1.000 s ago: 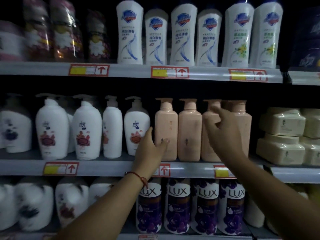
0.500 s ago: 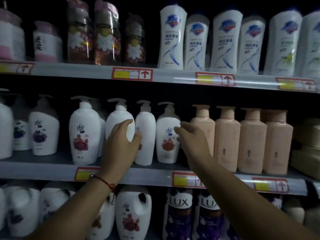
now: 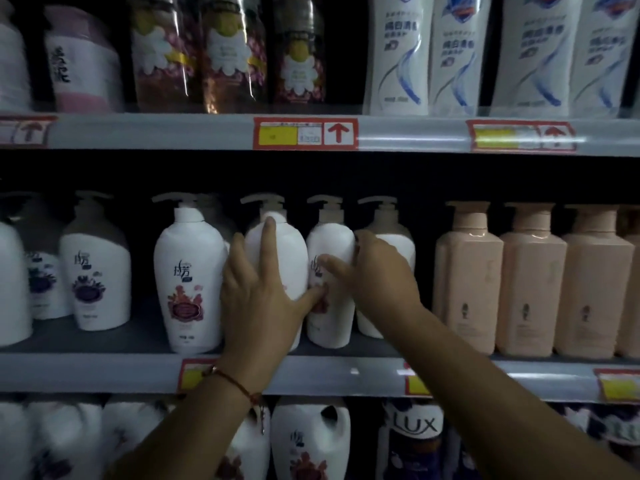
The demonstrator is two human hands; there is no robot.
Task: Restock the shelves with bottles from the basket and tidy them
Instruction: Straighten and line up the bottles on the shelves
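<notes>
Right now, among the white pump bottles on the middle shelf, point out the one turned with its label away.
The white pump bottle under the left hand: second white bottle left of the peach bottles. Its front is blank; its neighbours show printed labels.

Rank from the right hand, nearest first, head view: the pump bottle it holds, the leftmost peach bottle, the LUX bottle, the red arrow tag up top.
1. Pump bottle, in the right hand.
2. Peach bottle, just right.
3. LUX bottle, shelf below.
4. Arrow tag, upper rail; close to LUX, hard to split.
</notes>
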